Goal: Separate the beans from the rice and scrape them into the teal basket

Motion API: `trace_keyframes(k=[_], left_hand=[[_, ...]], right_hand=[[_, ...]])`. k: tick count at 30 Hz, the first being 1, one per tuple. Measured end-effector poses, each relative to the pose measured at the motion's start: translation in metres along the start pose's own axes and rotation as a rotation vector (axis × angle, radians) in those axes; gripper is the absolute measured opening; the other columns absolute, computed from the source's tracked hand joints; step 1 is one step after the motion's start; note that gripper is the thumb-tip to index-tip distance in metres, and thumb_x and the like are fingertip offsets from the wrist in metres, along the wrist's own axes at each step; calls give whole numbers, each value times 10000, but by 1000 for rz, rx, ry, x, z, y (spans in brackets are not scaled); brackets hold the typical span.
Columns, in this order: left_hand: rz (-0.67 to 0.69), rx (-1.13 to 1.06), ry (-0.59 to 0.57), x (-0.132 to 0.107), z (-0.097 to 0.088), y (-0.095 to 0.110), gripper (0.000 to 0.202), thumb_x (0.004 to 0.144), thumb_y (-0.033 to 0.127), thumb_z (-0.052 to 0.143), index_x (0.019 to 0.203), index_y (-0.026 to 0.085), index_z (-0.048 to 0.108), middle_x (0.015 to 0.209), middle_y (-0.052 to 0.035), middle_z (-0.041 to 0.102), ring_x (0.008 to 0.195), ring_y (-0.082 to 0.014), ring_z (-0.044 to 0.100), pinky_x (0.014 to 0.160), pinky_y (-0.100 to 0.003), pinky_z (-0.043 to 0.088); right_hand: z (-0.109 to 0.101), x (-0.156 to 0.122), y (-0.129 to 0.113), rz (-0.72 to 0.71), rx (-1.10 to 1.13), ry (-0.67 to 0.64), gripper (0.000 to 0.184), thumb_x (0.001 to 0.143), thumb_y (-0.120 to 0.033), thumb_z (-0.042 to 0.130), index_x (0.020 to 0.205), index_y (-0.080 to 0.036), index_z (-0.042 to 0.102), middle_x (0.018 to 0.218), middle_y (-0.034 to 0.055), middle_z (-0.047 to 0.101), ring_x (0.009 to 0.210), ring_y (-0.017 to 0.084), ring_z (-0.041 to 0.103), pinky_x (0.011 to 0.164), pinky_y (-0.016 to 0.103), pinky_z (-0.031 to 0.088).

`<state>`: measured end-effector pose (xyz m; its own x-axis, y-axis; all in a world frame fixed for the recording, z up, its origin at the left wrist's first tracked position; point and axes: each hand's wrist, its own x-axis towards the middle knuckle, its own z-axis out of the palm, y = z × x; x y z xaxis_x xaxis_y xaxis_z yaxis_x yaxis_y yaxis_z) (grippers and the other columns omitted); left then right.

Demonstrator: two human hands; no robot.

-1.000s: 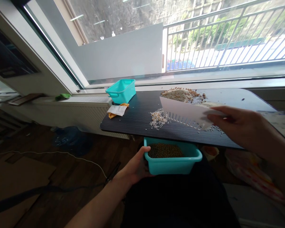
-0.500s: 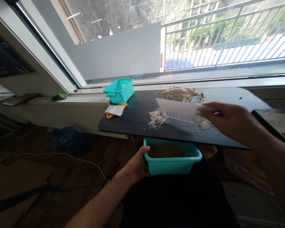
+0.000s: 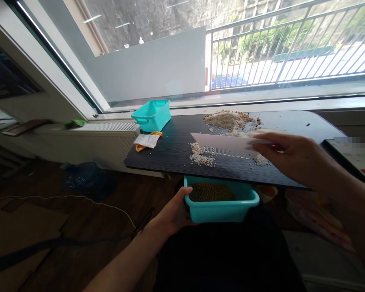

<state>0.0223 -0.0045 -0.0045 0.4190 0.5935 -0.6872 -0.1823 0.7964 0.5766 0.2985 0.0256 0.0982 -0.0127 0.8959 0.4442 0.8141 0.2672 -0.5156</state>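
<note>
Rice (image 3: 200,157) lies scattered on the table (image 3: 170,150), touching the slotted scraper (image 3: 222,142). The right hand (image 3: 292,156) holds the scraper low and nearly flat, fingers clamped on its end. The left hand (image 3: 173,213) grips the bin (image 3: 222,211), fingers closed on its end wall, just under the table's near edge, seemingly as a catcher. Beans (image 3: 211,192) fill it.

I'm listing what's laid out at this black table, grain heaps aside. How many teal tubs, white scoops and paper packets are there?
2 teal tubs: the far tub on the table, the near tub in the grip of the left hand
1 white scoop, in the right hand
1 paper packet
Total: 4
</note>
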Motion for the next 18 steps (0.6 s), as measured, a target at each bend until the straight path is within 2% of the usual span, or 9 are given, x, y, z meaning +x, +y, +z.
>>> trace_keyframes(k=[4, 7, 12, 18], left_hand=[[8, 1, -7, 0, 0, 0, 517, 804, 540, 495, 1196, 212, 574, 1035, -75, 675, 818, -202, 623, 724, -336, 504], [5, 8, 1, -2, 2, 0, 516, 806, 540, 483, 1191, 209, 577, 1033, -75, 677, 820, -200, 623, 724, -332, 501], [-2, 3, 13, -3, 3, 1, 520, 803, 536, 483, 1195, 206, 574, 1016, -73, 681, 816, -205, 626, 725, -336, 501], [-4, 7, 13, -2, 3, 1, 509, 813, 536, 470, 1175, 198, 584, 1008, -76, 682, 807, -197, 624, 721, -330, 494]], right_hand=[[-3, -5, 2, -37, 19, 14, 358, 813, -436, 535, 943, -177, 745, 894, 74, 746, 767, 189, 654, 698, 328, 491], [-3, -6, 1, 4, 10, 12, 375, 795, -456, 540, 936, -178, 749, 859, 68, 744, 714, 176, 640, 653, 311, 485], [-3, -10, -1, 30, 4, -59, 363, 785, -461, 530, 909, -206, 757, 746, 36, 728, 604, 154, 606, 568, 290, 461], [-4, -11, -4, 44, 36, -24, 376, 798, -473, 544, 939, -193, 751, 825, 51, 746, 668, 162, 634, 608, 290, 481]])
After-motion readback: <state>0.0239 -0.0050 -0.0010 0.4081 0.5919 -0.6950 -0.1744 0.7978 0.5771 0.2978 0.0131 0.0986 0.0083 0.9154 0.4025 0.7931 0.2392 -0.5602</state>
